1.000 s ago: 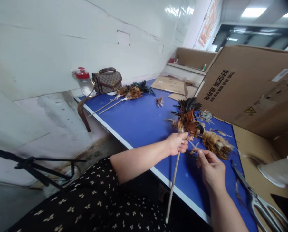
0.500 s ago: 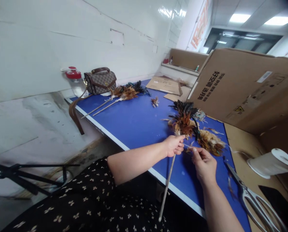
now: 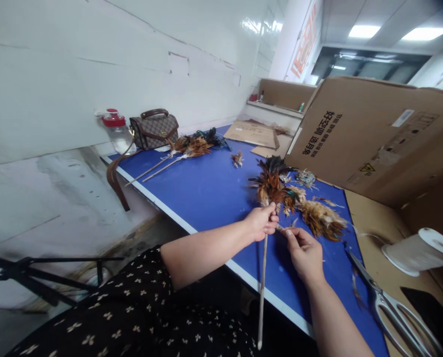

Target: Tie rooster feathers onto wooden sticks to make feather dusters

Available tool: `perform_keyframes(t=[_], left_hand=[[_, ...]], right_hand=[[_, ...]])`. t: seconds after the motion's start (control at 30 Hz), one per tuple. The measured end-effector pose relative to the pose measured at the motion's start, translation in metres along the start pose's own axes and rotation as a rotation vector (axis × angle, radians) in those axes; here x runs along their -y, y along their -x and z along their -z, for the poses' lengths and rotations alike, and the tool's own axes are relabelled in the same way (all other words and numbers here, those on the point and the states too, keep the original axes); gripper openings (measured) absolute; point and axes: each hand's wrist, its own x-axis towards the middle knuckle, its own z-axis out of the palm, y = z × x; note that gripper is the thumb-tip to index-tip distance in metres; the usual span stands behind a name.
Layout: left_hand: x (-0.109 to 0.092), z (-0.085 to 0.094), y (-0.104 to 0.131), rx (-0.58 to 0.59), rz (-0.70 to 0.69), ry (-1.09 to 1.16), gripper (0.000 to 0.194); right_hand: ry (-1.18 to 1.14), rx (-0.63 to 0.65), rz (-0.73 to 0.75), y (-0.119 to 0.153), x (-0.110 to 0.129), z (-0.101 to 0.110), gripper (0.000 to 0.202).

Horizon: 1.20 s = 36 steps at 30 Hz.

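2 bare hands at work over the blue table (image 3: pixel 206 191). Left hand (image 3: pixel 260 223) is closed round a thin wooden stick (image 3: pixel 261 292), gripping just under the feather head (image 3: pixel 271 187); the stick hangs down past the table edge, its lower end free in the air. Right hand (image 3: pixel 303 250) sits just beside the left, fingertips pinched narrow on something fine at the base of the feathers. Too small to tell whether it is thread or a single quill.

A loose feather bundle (image 3: pixel 321 218) lies on the table just right of the hands. Scissors (image 3: pixel 396 310) lie near the right forearm, blades pointing toward the hands. A white spool (image 3: pixel 418 250) lies on brown cardboard beyond them. 2 finished dusters (image 3: pixel 184 148) lie well apart at the far end, near a handbag (image 3: pixel 154 130) and a red-capped bottle (image 3: pixel 116 131). A large cardboard box (image 3: pixel 373 134) leans along the right side.

Risks, as judged: the long unsupported stick could swing or twist in the left fist, loosening the feathers. A slack pinch would let the fine piece slip. The right forearm might brush the scissors.
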Motion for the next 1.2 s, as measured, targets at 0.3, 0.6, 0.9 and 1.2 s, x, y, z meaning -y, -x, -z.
perform_keyframes(t=[0.3,0.6,0.9,1.2], left_hand=[[0.007,0.003,0.001,0.107,0.129,-0.111,0.038],[0.008,0.002,0.001,0.135,0.099,-0.158,0.038],[0.012,-0.002,0.001,0.246,0.126,-0.256,0.036],[0.012,-0.003,-0.001,0.225,0.151,-0.246,0.033]], right_hand=[[-0.019,-0.052,0.001,0.0,0.003,0.002,0.047],[0.04,-0.11,0.049,0.001,0.0,-0.001,0.042],[0.174,-0.24,0.236,-0.002,-0.001,0.003,0.025],[0.272,-0.285,0.312,-0.002,0.001,0.004,0.02]])
